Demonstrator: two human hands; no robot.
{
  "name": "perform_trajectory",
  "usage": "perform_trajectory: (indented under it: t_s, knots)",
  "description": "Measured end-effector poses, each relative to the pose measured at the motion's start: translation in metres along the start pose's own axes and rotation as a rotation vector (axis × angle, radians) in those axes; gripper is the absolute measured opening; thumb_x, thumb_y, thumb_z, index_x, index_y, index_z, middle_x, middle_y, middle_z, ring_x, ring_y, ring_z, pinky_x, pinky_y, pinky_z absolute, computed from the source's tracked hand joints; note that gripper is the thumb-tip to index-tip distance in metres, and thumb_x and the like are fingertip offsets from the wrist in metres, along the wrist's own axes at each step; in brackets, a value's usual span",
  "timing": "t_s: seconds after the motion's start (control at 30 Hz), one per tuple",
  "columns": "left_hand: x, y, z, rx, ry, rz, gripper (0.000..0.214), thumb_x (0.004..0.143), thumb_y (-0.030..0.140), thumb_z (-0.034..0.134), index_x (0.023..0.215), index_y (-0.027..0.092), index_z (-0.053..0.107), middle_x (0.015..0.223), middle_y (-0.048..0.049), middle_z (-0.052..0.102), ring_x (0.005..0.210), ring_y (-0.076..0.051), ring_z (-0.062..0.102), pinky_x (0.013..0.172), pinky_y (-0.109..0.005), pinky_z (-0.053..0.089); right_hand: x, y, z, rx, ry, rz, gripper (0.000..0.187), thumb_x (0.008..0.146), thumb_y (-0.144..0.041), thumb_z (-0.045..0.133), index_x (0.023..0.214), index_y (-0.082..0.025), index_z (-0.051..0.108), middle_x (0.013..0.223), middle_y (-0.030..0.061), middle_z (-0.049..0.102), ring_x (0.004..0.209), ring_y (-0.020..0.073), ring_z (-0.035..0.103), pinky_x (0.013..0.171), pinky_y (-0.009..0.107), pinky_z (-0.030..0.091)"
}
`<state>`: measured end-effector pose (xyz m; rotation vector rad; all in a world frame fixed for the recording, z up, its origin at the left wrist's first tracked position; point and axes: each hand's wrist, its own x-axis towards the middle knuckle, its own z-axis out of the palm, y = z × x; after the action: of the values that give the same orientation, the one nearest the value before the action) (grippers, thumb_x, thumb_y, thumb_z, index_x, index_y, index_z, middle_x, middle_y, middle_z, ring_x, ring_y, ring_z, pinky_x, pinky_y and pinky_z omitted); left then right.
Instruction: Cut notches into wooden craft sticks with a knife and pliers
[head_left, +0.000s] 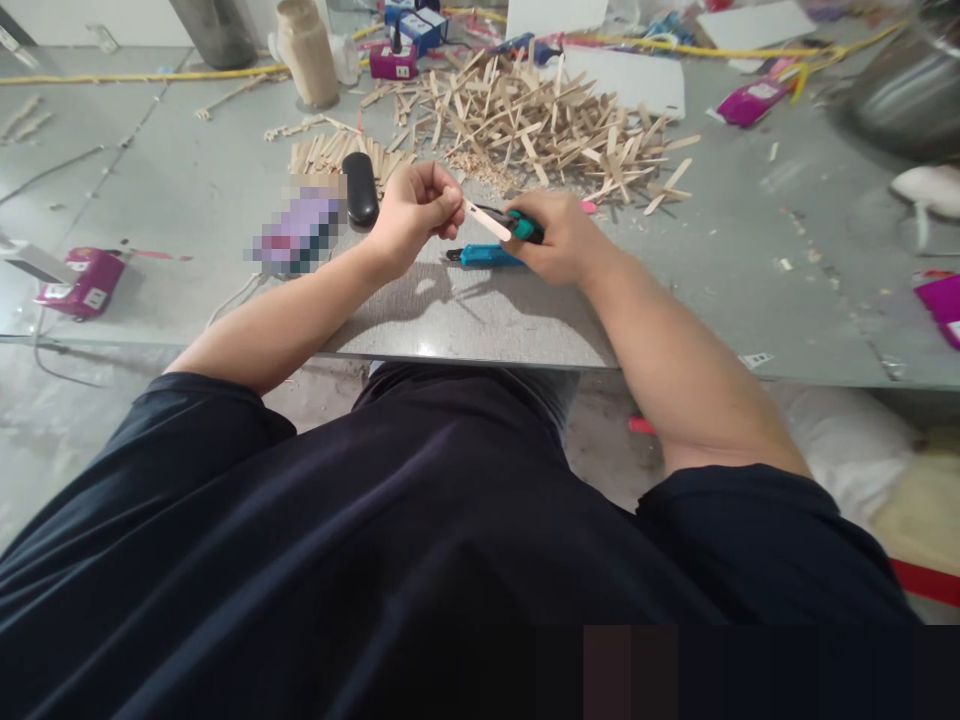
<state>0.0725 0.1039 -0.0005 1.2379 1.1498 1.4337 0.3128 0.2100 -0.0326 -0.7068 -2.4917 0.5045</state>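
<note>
My left hand point(424, 210) pinches one end of a flat wooden craft stick point(491, 221), which has a small dark mark or opening near that end. In my right hand point(561, 235) is a teal-and-black-handled tool point(525, 227). Its dark narrow front end lies right along the stick; whether it is a plier or a cutter I cannot make out. The stick's other end reaches the fingers of my right hand. Below the hands, a blue utility knife point(487, 256) lies on the grey table point(442, 325), its right end hidden behind my right hand.
A big heap of loose craft sticks point(540, 120) spreads behind the hands, with wood chips point(484, 172) before it. A row of sticks point(322, 157), a black case point(361, 190) and a blurred-out phone-like object point(296, 232) are at left. A jar point(307, 55) stands behind.
</note>
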Motion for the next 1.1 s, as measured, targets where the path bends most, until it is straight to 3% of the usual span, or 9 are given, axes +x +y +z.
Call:
perform_trajectory:
  t_s: [0.27, 0.47, 0.73, 0.87, 1.0, 1.1]
  knots:
    - [0.0, 0.005, -0.001, 0.099, 0.016, 0.011, 0.04, 0.108, 0.003, 0.066, 0.075, 0.021, 0.054, 0.059, 0.007, 0.061, 0.052, -0.004, 0.058, 0.065, -0.02, 0.045, -0.003, -0.01, -0.008, 0.025, -0.044, 0.091, 0.034, 0.089, -0.061, 0.081, 0.096, -0.034, 0.061, 0.094, 0.0086, 0.068, 0.095, 0.0378, 0.065, 0.099, 0.064, 0.053]
    - [0.003, 0.005, -0.003, 0.015, 0.022, -0.021, 0.038, 0.108, 0.001, 0.063, 0.077, 0.021, 0.055, 0.058, 0.0074, 0.061, 0.049, -0.005, 0.056, 0.06, -0.021, 0.044, -0.004, -0.02, -0.017, -0.023, -0.057, 0.11, 0.037, 0.094, -0.06, 0.077, 0.087, -0.034, 0.051, 0.09, 0.0092, 0.065, 0.095, 0.0366, 0.059, 0.098, 0.064, 0.049]
    - [0.004, -0.001, -0.005, -0.067, -0.158, -0.18, 0.038, 0.116, 0.007, 0.057, 0.081, 0.021, 0.058, 0.06, 0.0062, 0.061, 0.05, -0.005, 0.057, 0.057, -0.019, 0.041, -0.003, -0.011, -0.014, -0.057, -0.061, 0.071, 0.028, 0.09, -0.056, 0.078, 0.089, -0.033, 0.061, 0.081, 0.0061, 0.063, 0.082, 0.0331, 0.061, 0.09, 0.057, 0.052]
    - [-0.001, -0.006, 0.0, -0.1, -0.182, -0.138, 0.039, 0.119, 0.015, 0.061, 0.08, 0.022, 0.058, 0.066, 0.0052, 0.064, 0.054, -0.007, 0.059, 0.06, -0.022, 0.045, -0.002, -0.008, -0.014, -0.008, -0.033, 0.066, 0.027, 0.086, -0.055, 0.081, 0.09, -0.033, 0.068, 0.09, 0.0068, 0.073, 0.092, 0.0352, 0.07, 0.093, 0.057, 0.056]
    - [-0.005, -0.008, 0.006, -0.002, -0.146, -0.089, 0.045, 0.118, 0.029, 0.071, 0.073, 0.024, 0.063, 0.063, 0.0027, 0.065, 0.057, -0.01, 0.058, 0.06, -0.026, 0.047, -0.004, -0.012, -0.018, 0.058, -0.012, 0.056, 0.028, 0.087, -0.058, 0.083, 0.084, -0.035, 0.067, 0.093, 0.0064, 0.078, 0.095, 0.0356, 0.069, 0.093, 0.059, 0.053]
    - [-0.008, -0.004, 0.01, 0.077, -0.083, -0.042, 0.043, 0.117, 0.022, 0.072, 0.074, 0.022, 0.068, 0.06, 0.004, 0.064, 0.053, -0.007, 0.055, 0.06, -0.024, 0.044, -0.004, -0.013, -0.021, 0.016, 0.034, 0.096, 0.033, 0.088, -0.059, 0.082, 0.079, -0.036, 0.059, 0.086, 0.0071, 0.073, 0.091, 0.0364, 0.066, 0.09, 0.061, 0.05]
